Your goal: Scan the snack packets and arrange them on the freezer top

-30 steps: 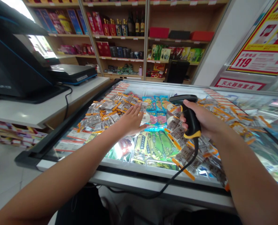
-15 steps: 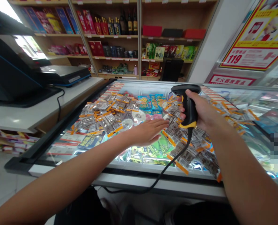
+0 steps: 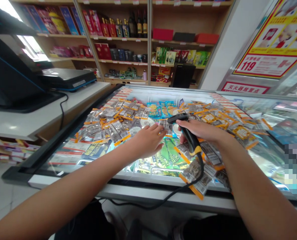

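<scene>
My right hand (image 3: 188, 128) is closed around the handle of a black and yellow barcode scanner (image 3: 188, 133), its head tilted down to the left over a small snack packet (image 3: 166, 126). The fingertips of my left hand (image 3: 148, 140) rest at that packet's left edge. The thumb sits apart from the fingers, and the palm faces down over the glass. Clear packets with orange ends lie in a left pile (image 3: 113, 121) and a right pile (image 3: 213, 118), partly behind my right hand. The scanner's cable (image 3: 173, 193) loops down over the front edge.
Beneath the packets is the glass top of a chest freezer (image 3: 63, 151), with bagged goods and tubs inside. A counter (image 3: 83, 100) on the left carries a scale (image 3: 68, 80) and a dark terminal (image 3: 8, 73). Stocked shelves (image 3: 123, 38) stand behind.
The scanner in my right hand has come down and left, tipping toward the glass. My left hand has drawn back left, and a packet now lies by its fingertips, away from the right pile.
</scene>
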Demonstrator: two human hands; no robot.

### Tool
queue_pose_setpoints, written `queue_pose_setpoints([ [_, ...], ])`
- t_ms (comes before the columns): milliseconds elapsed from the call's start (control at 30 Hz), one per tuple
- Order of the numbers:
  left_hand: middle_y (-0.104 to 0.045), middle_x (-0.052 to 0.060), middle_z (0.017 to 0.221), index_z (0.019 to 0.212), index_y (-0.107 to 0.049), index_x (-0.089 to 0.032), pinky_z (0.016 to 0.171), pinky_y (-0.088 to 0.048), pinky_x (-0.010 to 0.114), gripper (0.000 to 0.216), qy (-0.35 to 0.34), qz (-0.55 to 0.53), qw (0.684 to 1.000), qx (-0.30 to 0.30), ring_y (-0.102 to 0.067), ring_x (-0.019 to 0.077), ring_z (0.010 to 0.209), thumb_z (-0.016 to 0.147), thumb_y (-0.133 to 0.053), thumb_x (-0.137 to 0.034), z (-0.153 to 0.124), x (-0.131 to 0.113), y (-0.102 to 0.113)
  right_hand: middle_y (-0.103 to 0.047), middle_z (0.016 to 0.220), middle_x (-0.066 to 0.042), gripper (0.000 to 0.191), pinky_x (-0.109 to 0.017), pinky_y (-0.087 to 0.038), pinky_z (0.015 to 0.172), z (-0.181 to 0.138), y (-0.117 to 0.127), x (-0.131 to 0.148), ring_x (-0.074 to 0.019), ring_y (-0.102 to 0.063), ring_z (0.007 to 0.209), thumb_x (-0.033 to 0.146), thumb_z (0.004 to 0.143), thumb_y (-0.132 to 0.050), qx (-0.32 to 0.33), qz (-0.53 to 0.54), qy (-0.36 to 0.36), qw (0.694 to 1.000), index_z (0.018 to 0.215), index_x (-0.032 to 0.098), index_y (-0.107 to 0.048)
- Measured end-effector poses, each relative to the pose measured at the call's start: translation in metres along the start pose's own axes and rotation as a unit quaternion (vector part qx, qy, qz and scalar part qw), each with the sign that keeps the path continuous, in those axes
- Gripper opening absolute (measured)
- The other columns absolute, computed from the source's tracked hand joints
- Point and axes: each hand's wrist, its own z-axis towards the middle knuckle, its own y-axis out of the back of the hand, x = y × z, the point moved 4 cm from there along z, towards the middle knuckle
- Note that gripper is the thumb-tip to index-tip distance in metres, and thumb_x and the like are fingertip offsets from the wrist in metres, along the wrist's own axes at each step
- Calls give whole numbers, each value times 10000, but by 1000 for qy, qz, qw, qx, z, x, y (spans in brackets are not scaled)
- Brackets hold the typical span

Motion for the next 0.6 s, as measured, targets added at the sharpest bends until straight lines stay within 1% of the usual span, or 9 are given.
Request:
queue_pose_setpoints([
  [67,-486,158,1538,1498,-463,-154,1060,-443,448,527,25,2,1000,9,-480,330,1372,1020,-439,-374,-3,10,-3,-742,717,-163,549,-302,-541,411,-1,5,-3,-238,-690,547,704,869,-614,-4,6,-9,1000,792,166,-695],
  [133,-428,150,1594,1551,-405,-191,1086,-426,461,573,44,-3,999,17,-446,338,1414,1037,-407,-444,-5,19,-8,-738,710,-159,545,-307,-554,424,0,10,-5,-238,-692,548,705,860,-627,-10,20,-19,1000,780,170,-687],
  [200,-339,157,1649,1597,-340,-229,1106,-407,496,696,70,-11,997,29,-385,375,1464,1013,-386,-605,-6,27,-13,-720,671,-132,503,-312,-555,425,1,12,-5,-228,-673,527,687,839,-671,-31,48,-16,998,802,186,-684],
  [267,-258,173,1680,1625,-287,-249,1119,-387,545,893,91,-20,995,43,-323,425,1494,916,-389,-784,-5,31,-18,-681,606,-99,476,-305,-520,384,1,10,-2,-212,-630,476,676,833,-682,-54,81,-13,995,841,200,-679],
  [300,-236,177,1687,1633,-268,-258,1123,-376,566,976,96,-24,994,47,-297,445,1502,863,-392,-845,-4,31,-20,-656,571,-86,473,-296,-493,359,1,7,1,-202,-604,447,674,844,-667,-60,93,-14,994,846,200,-675],
  [367,-226,173,1691,1641,-242,-281,1131,-359,587,1061,100,-29,993,49,-262,463,1513,797,-393,-905,-2,28,-22,-611,525,-73,487,-277,-450,329,-2,-3,8,-181,-560,405,670,882,-606,-47,110,-20,993,817,190,-662],
  [433,-239,167,1687,1640,-244,-297,1139,-345,588,1076,109,-30,993,43,-258,469,1513,777,-382,-923,0,25,-22,-587,510,-63,490,-263,-430,325,-6,-13,16,-162,-528,386,652,911,-562,-17,130,-20,991,788,186,-650],
  [500,-248,171,1683,1634,-269,-294,1139,-342,582,1091,122,-29,991,39,-280,480,1499,759,-389,-934,1,22,-21,-576,507,-52,474,-252,-428,337,-10,-22,22,-149,-510,389,631,928,-543,12,150,-17,988,786,189,-640],
  [600,-248,186,1680,1631,-281,-285,1139,-334,586,1118,131,-28,991,31,-321,491,1474,737,-396,-947,2,20,-22,-579,512,-52,461,-255,-444,362,-12,-27,23,-151,-511,407,619,939,-530,39,163,-19,986,786,195,-624],
])
